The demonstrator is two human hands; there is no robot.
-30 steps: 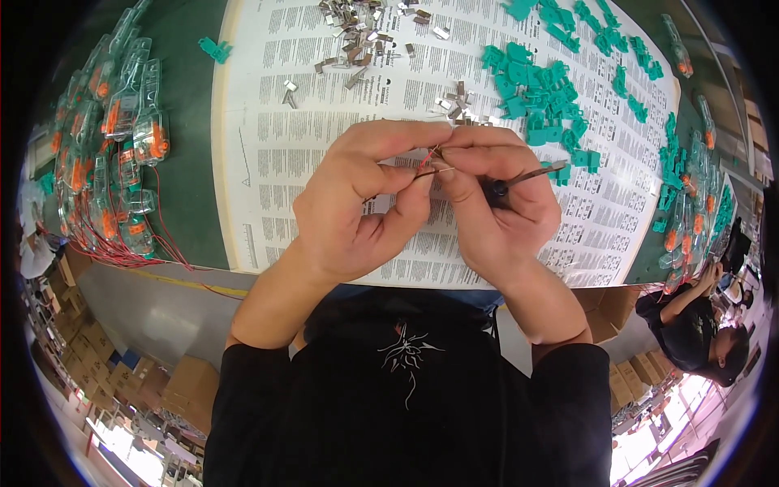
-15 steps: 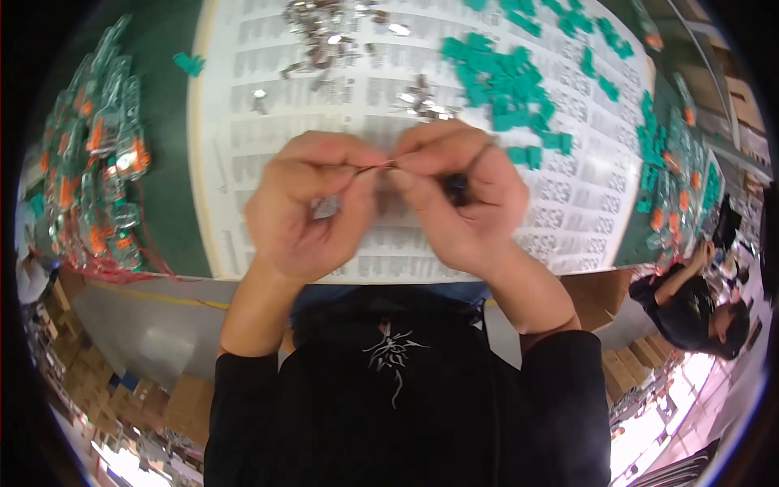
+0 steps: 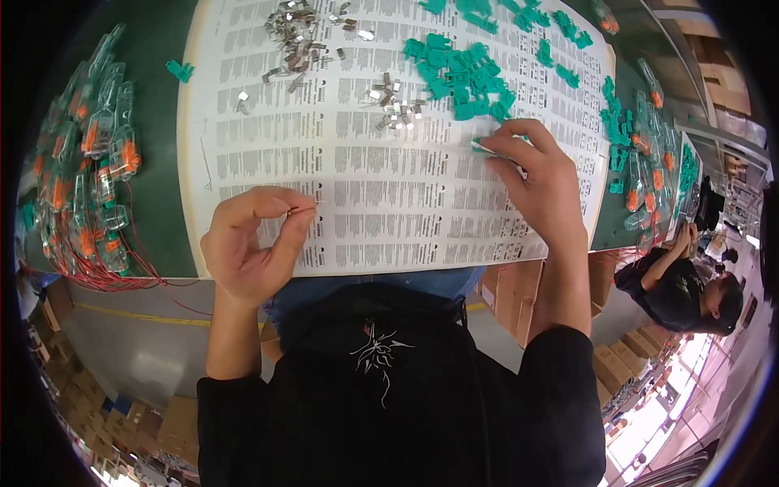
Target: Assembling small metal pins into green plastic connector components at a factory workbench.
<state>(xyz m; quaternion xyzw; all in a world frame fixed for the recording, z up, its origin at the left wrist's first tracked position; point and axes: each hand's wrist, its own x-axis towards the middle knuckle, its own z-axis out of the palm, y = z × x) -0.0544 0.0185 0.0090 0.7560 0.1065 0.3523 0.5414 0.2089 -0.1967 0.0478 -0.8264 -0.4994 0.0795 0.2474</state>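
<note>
My left hand (image 3: 256,239) is above the near left part of the printed sheet (image 3: 365,187), thumb and forefinger pinched on a thin dark red wire (image 3: 294,211); most of the wire is hidden by the fingers. At the lower edge of the green pile, my right hand (image 3: 535,174) has its thumb and forefinger slightly apart. Its forefinger tip meets a small green plastic piece (image 3: 476,144), and another bit of green shows behind the fingers. Several green plastic pieces (image 3: 462,77) lie just beyond. Small shiny metal clips (image 3: 398,105) are left of them.
A larger heap of metal clips (image 3: 296,36) lies farther back. Clear plastic housings (image 3: 97,146) with orange parts and red wires crowd the green table's left side; similar housings (image 3: 645,154) stand at the right. Cardboard boxes (image 3: 519,292) are below the table edge. Another person (image 3: 682,284) sits at far right.
My hands were together over the middle of the sheet and have parted. The left moved nearer and left, keeping its pinch; the right moved right to the green pieces. The view shifted slightly.
</note>
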